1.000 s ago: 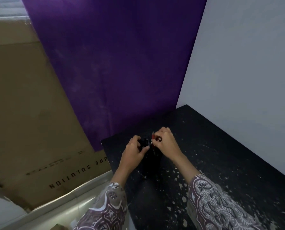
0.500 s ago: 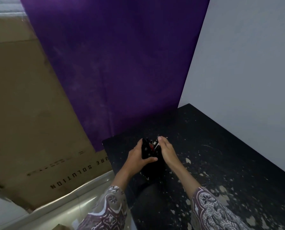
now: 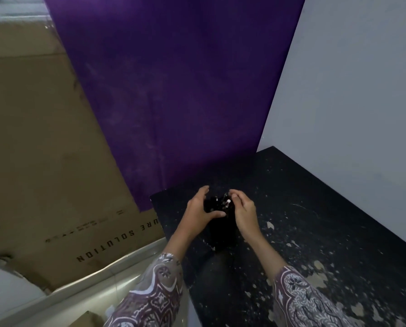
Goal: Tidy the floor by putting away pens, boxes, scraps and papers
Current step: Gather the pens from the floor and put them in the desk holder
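A black pen holder [image 3: 220, 228] stands on the black table [image 3: 315, 232] near its far left corner, with several pens [image 3: 226, 202] sticking out of its top. My left hand [image 3: 198, 212] wraps around the holder's left side, thumb across its front and fingers raised behind it. My right hand [image 3: 243, 212] hovers at the holder's right side, its curled fingertips right next to the pen tops and nothing in its grasp. The holder's body is hard to make out against the dark table.
A purple sheet [image 3: 173, 90] hangs behind the table and a grey wall [image 3: 350, 90] runs along its right side. A large cardboard box [image 3: 43, 149] leans at the left. Pale chips and scraps [image 3: 317, 277] speckle the tabletop near me.
My right hand slid a red pen into the holder, then drew slightly right off the pens. My left hand's fingers lifted and spread behind the holder.
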Tool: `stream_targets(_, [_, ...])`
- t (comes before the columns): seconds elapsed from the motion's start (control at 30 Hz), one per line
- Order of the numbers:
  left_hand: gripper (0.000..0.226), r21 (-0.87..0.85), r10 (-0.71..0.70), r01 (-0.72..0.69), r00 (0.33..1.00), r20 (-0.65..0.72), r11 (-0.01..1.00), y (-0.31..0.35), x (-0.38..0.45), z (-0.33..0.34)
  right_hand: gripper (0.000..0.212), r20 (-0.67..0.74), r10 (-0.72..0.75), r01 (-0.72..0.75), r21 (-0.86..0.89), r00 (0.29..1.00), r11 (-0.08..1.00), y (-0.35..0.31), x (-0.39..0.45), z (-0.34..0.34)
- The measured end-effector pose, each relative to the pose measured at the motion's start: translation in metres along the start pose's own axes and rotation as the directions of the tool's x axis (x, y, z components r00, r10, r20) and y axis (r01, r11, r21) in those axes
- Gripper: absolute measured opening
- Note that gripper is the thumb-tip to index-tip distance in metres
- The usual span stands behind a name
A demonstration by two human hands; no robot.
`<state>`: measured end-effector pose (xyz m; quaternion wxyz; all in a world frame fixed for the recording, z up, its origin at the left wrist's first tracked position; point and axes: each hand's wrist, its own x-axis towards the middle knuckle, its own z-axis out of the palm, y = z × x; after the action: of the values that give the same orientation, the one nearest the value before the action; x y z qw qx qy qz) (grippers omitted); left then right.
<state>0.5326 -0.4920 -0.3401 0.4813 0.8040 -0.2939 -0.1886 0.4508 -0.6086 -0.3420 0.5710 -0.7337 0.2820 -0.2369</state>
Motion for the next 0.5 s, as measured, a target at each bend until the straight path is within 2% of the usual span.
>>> stream_targets(0.17, [0.094, 0.018, -0.049, 0.049, 0.999, -0.019, 0.999, -0.003, -0.026, -0.017, 0.029, -0.067, 0.022, -0.027, -0.063, 0.997, 0.998, -0.002, -0.016, -0.010])
stream_targets(0.5, [0.081, 0.171, -0.060, 0.070, 0.996, -0.062, 0.983, -0.005, -0.142, -0.056, 0.026, -0.130, -0.042, 0.021, -0.160, 0.991, 0.987, -0.025, -0.109, -0.016])
